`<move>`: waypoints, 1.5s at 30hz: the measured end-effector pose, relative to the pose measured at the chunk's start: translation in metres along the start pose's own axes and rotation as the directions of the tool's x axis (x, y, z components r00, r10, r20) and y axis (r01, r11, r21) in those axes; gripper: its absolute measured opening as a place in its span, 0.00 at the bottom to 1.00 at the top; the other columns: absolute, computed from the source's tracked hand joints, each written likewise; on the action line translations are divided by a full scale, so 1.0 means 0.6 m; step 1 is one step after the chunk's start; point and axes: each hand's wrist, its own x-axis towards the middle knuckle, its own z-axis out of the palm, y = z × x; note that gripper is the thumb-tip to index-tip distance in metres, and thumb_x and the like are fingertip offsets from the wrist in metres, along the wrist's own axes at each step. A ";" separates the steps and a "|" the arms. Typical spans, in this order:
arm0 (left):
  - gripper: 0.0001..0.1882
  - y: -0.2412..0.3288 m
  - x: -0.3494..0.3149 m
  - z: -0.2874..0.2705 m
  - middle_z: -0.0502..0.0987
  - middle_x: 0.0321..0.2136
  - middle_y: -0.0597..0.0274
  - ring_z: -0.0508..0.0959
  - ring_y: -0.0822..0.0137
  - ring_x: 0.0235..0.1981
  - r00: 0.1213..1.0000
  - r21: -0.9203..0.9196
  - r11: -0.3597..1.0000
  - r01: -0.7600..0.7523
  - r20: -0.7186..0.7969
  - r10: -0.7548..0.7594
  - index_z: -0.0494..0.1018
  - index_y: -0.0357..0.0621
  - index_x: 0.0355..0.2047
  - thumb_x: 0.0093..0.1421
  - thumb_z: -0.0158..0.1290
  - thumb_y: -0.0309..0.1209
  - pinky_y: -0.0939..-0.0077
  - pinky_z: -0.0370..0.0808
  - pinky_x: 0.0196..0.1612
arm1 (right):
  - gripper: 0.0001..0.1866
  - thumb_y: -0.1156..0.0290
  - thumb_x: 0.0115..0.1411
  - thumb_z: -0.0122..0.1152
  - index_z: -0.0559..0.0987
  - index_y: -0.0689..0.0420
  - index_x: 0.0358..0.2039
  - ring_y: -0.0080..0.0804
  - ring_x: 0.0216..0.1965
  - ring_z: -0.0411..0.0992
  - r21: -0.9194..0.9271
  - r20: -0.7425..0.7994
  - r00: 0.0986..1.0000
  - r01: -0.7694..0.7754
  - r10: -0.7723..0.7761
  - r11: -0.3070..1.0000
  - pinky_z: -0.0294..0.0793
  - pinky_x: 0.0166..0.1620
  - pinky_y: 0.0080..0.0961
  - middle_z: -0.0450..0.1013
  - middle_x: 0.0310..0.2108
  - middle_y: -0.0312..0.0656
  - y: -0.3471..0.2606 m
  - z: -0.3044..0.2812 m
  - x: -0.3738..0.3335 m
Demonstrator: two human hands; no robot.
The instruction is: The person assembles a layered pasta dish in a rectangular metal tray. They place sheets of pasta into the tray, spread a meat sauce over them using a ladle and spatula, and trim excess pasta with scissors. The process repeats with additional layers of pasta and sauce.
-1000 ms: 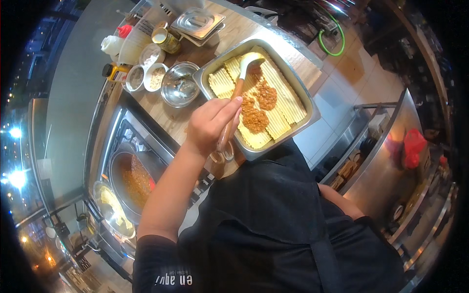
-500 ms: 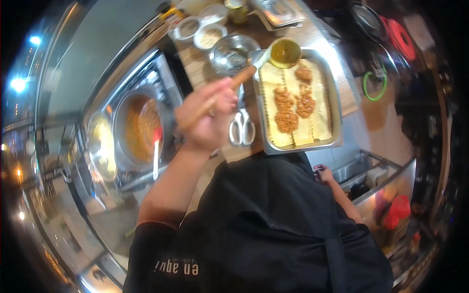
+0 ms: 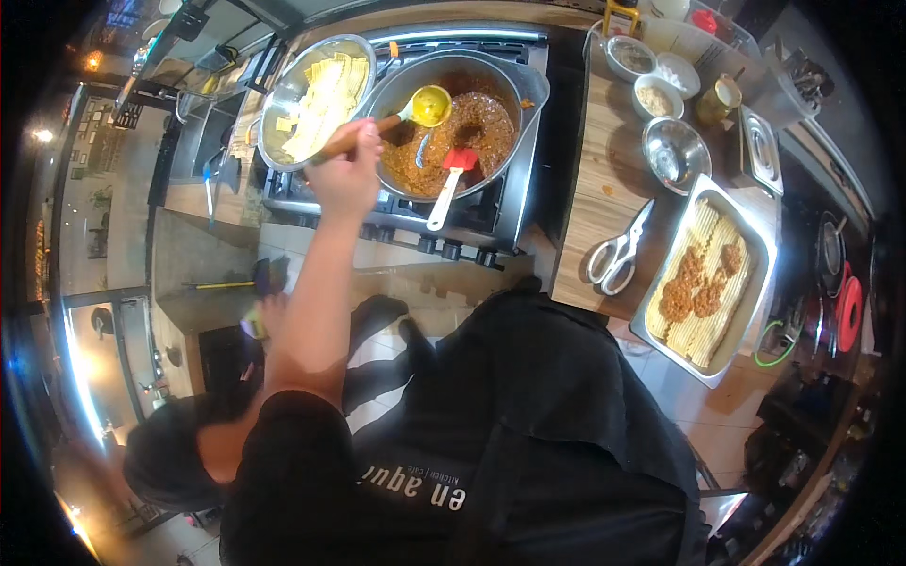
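Note:
My left hand (image 3: 349,168) is wrapped round the wooden handle of a ladle (image 3: 431,106), whose yellowish, sauce-stained bowl hangs over a big metal pot (image 3: 467,62). Chunky red-brown meat sauce (image 3: 404,168) lies in the pot. Against the near rim leans a spatula (image 3: 460,160) with a red head and white handle. Left of the pot, a metal bowl (image 3: 267,127) holds pale lasagna sheets (image 3: 330,99). At the right, a deep metal tray (image 3: 748,307) is lined with ruffled lasagna sheets, several mounds of meat sauce (image 3: 679,294) on top. My right hand is out of sight.
Scissors (image 3: 618,255) lie on the wooden counter (image 3: 585,193) beside a glass bowl (image 3: 677,154). Small bowls, a jar (image 3: 719,99) and a lidded metal container (image 3: 761,146) stand behind. A co-worker's hand (image 3: 274,311) is low at the left, near the stove (image 3: 514,203).
The view has swung left, toward the stove. My left hand has carried the ladle from above the lasagna tray to above the pot. My right hand has left the picture.

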 end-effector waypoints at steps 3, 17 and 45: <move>0.09 -0.029 0.008 0.035 0.89 0.38 0.52 0.90 0.57 0.38 0.938 0.146 0.926 -0.347 0.056 0.343 0.87 0.43 0.47 0.70 0.66 0.31 0.64 0.85 0.43 | 0.12 0.83 0.74 0.57 0.81 0.62 0.55 0.29 0.38 0.82 -0.013 -0.017 1.000 -0.010 0.010 1.000 0.81 0.43 0.25 0.84 0.42 0.44 -0.045 0.004 -0.036; 0.15 -0.065 0.036 0.073 0.87 0.29 0.56 0.85 0.71 0.25 0.966 -0.276 0.927 0.255 0.117 -0.231 0.84 0.33 0.44 0.76 0.62 0.37 0.75 0.83 0.30 | 0.15 0.76 0.72 0.64 0.82 0.61 0.57 0.29 0.45 0.84 -0.179 -0.129 0.985 0.091 -0.115 0.980 0.80 0.53 0.29 0.87 0.46 0.43 0.073 0.037 -0.032; 0.17 0.267 -0.183 0.409 0.87 0.42 0.52 0.87 0.55 0.37 0.437 -0.688 0.494 -0.531 0.278 0.856 0.83 0.40 0.58 0.70 0.66 0.26 0.66 0.85 0.43 | 0.16 0.72 0.66 0.66 0.84 0.56 0.54 0.31 0.34 0.83 0.073 -0.345 0.935 -0.061 0.082 0.995 0.83 0.41 0.32 0.86 0.36 0.44 0.008 0.182 -0.148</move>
